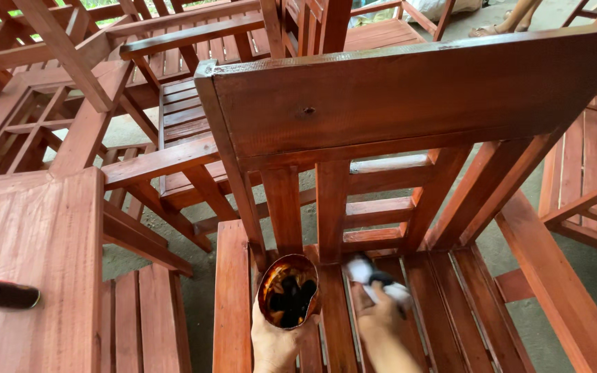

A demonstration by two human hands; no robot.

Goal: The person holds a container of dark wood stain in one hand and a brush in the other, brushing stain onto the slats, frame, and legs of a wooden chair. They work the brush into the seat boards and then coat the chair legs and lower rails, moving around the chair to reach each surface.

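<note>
Reddish-brown stained wood surrounds you: a slatted chair (409, 173) lies tipped before you, with more stained chairs (174, 103) stacked behind it. Your left hand (274, 342) grips a stain-smeared open can (288, 291) upright over the seat slats. Your right hand (381, 321), just beside it, clasps a blurred white-and-black applicator (380, 280) against the slats.

Chair slats (331, 207) and legs (481, 186) crowd the hands (381, 314).

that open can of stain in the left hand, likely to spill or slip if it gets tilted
The can is open-topped with dark liquid inside, so tilting would probably spill it. Its stained rim looks wet, so possibly slippery. The left hand wraps it from below, which seems steady.
</note>
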